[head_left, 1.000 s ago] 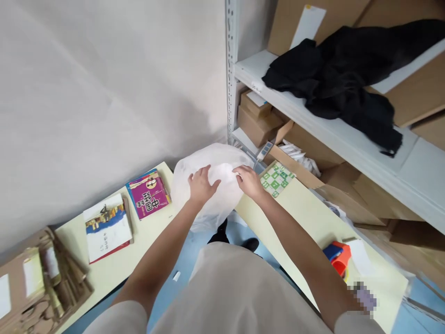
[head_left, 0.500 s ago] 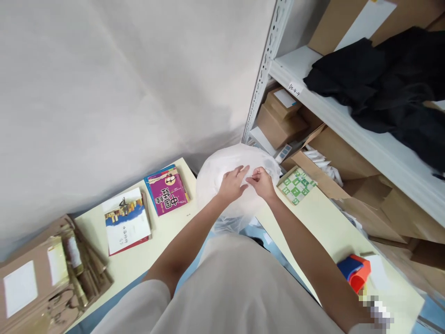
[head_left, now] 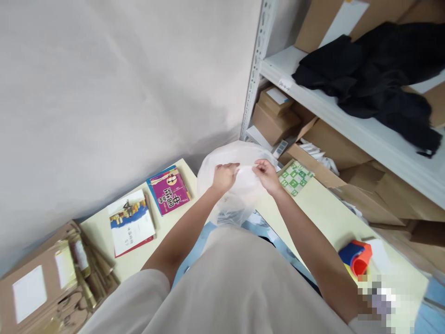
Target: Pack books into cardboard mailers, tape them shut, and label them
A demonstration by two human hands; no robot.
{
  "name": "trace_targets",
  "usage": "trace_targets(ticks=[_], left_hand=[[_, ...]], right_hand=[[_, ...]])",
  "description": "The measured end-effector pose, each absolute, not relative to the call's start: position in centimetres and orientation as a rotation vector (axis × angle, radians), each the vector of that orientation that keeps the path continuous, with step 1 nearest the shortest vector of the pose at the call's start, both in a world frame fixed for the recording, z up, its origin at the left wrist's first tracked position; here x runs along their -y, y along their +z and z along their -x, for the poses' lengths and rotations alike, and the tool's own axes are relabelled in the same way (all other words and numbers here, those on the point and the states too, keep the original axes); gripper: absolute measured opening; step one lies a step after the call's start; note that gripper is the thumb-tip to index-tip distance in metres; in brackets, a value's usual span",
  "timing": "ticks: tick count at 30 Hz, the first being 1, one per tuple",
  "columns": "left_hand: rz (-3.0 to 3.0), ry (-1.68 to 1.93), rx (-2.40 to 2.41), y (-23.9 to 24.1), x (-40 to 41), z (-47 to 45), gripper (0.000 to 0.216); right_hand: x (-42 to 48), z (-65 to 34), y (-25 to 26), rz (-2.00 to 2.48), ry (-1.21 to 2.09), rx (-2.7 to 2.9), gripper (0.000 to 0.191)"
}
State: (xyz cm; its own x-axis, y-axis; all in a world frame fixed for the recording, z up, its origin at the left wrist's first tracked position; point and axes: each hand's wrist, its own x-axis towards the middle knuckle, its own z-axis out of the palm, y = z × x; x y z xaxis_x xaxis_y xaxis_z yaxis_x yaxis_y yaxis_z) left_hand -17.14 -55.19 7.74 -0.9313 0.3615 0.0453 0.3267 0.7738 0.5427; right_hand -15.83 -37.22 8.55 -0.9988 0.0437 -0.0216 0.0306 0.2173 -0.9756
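A large clear plastic bag [head_left: 239, 195] bulges in the corner between two pale yellow tables. My left hand [head_left: 224, 176] pinches the bag's film on the left side, fingers curled. My right hand [head_left: 266, 174] grips the film a little to the right, fingers also closed on it. The two hands are a short gap apart, with the plastic stretched between them. What is inside the bag is hidden.
A purple book [head_left: 169, 189] and a white and blue book [head_left: 131, 221] lie on the left table [head_left: 174, 222]. Cardboard packets [head_left: 41, 278] are stacked at far left. A green checkered box [head_left: 296, 176] and a red and blue tape dispenser [head_left: 356, 257] sit on the right table. Shelves [head_left: 347, 125] hold boxes and black cloth [head_left: 375, 74].
My hands came together on the bag from flat and apart, then drew slightly apart again while gripping the film. The camera view shifted a little.
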Motion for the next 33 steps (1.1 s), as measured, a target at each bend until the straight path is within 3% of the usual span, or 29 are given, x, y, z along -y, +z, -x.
trace_targets(ticks=[3, 6, 11, 17, 19, 22, 26, 29, 33], left_hand=[[-0.574, 0.901, -2.921, 8.0, 55.3, 17.5, 0.041], [-0.64, 0.951, -2.842, 8.3, 55.6, 17.9, 0.044], [-0.586, 0.919, -2.795, 8.6, 56.6, 18.2, 0.046], [-0.635, 1.058, -2.621, 9.8, 57.0, 18.1, 0.097], [-0.677, 1.188, -2.583, 10.4, 56.8, 18.3, 0.086], [-0.684, 1.352, -2.57, 11.1, 56.0, 19.0, 0.051], [-0.609, 1.327, -2.62, 11.4, 54.8, 20.1, 0.024], [-0.618, 1.386, -2.594, 11.6, 54.5, 20.8, 0.016], [-0.539, 1.734, -2.459, 12.9, 54.1, 21.9, 0.019]], right_hand=[[36.7, 15.6, 11.2, -0.297, 1.435, 2.728, 0.013], [35.7, 15.9, 13.6, -0.295, 1.099, 2.747, 0.015], [33.8, 16.9, 16.2, -0.089, 1.282, 2.56, 0.022], [31.5, 18.0, 20.5, -0.104, 1.255, 2.296, 0.03], [31.2, 18.3, 21.8, -0.195, 1.249, 2.325, 0.032], [31.2, 18.5, 23.3, -0.307, 1.323, 2.374, 0.038], [30.4, 18.3, 25.0, -0.33, 1.423, 2.281, 0.046], [28.0, 17.5, 26.7, -0.316, 1.446, 2.161, 0.041], [23.7, 14.5, 28.4, -0.16, 1.574, 1.979, 0.018]])
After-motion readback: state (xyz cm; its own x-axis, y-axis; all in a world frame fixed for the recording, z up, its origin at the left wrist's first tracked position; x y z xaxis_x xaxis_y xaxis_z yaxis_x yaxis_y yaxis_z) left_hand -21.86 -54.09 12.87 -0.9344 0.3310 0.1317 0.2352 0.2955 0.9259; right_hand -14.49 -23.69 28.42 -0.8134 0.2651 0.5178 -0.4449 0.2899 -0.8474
